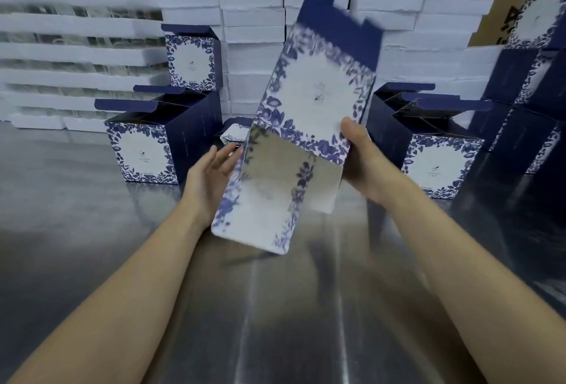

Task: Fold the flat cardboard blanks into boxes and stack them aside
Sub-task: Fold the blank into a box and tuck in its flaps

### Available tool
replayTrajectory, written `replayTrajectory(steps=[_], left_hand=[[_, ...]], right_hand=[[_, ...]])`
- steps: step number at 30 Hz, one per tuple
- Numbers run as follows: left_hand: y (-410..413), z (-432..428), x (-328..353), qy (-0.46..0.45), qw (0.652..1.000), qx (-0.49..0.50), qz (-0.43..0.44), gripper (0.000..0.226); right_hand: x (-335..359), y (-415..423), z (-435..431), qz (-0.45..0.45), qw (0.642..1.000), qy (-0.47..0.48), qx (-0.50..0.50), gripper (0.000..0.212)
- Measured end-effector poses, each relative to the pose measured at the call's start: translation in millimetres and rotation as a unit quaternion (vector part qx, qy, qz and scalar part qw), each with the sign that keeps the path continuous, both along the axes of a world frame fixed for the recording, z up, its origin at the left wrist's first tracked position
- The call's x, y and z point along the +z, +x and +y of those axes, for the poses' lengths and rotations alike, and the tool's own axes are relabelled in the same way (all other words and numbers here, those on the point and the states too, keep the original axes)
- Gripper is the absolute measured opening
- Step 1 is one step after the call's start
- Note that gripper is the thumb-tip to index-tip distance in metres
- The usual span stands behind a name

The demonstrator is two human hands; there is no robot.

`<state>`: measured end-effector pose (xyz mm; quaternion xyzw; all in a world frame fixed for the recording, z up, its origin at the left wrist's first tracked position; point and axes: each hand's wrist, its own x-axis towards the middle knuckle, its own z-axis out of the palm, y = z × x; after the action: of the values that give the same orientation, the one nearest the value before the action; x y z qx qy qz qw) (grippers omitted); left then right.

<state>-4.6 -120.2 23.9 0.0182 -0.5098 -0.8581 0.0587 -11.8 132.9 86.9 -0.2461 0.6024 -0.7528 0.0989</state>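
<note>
A flat cardboard blank [312,99], white with blue flower borders and a dark blue top flap, is held tilted above the steel table, blurred by motion. My right hand [358,154] grips its right edge, thumb on the front face. My left hand [211,169] is beside its left edge with fingers straight, fingertips at the edge; I cannot tell whether they touch it. A pile of flat blanks [232,135] lies behind it on the table. Folded boxes with open tops stand at the left [144,144], back left [191,59] and right [435,157].
White foam trays [251,22] are stacked high along the back and left. More dark blue boxes [533,77] are piled at the far right. Brown cartons stand behind. The shiny steel table [275,307] stretches toward me.
</note>
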Motion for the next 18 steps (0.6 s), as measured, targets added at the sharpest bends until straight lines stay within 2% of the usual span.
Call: replayTrajectory(steps=[2,4,6,8,9,11,13,14,16,18], left_hand=[[-0.2,0.7,-2.6,0.051,0.999,-0.011,0.0,0.055],[-2.7,4.1,-5.4,0.062,0.998,-0.008,0.002,0.05],[-4.9,5.5,-6.4,0.051,0.999,-0.001,0.002,0.045],[-5.8,5.9,-7.8,0.048,0.999,-0.006,0.011,0.042],[-3.9,7.5,-7.2,0.049,0.999,-0.013,0.02,0.041],[-0.1,11.4,-7.3,0.04,0.998,-0.031,0.038,0.041],[4.0,15.1,-7.0,0.005,0.995,-0.079,0.053,0.058],[5.1,17.8,-6.7,-0.026,0.992,-0.107,0.055,0.07],[7.3,25.6,-6.7,-0.092,0.984,-0.142,0.05,0.094],[7.5,33.7,-9.2,-0.114,0.982,-0.147,0.044,0.106]], right_hand=[[12.7,-3.9,4.4,0.091,0.992,-0.002,-0.085,0.126],[22.7,-5.5,9.8,0.207,0.963,0.018,-0.169,0.131],[22.9,-4.7,11.8,0.354,0.898,0.067,-0.252,0.137],[15.8,-6.9,11.7,0.463,0.838,0.094,-0.271,0.14],[9.2,-9.5,10.9,0.488,0.826,0.107,-0.262,0.14],[-12.1,-15.4,10.9,0.5,0.814,0.152,-0.252,0.127],[-42.1,-21.6,14.0,0.523,0.778,0.216,-0.273,0.102],[-57.6,-26.0,17.0,0.522,0.772,0.243,-0.27,0.095],[-78.6,-32.0,24.2,0.468,0.805,0.274,-0.24,0.091],[-84.4,-35.5,30.1,0.405,0.832,0.287,-0.25,0.093]])
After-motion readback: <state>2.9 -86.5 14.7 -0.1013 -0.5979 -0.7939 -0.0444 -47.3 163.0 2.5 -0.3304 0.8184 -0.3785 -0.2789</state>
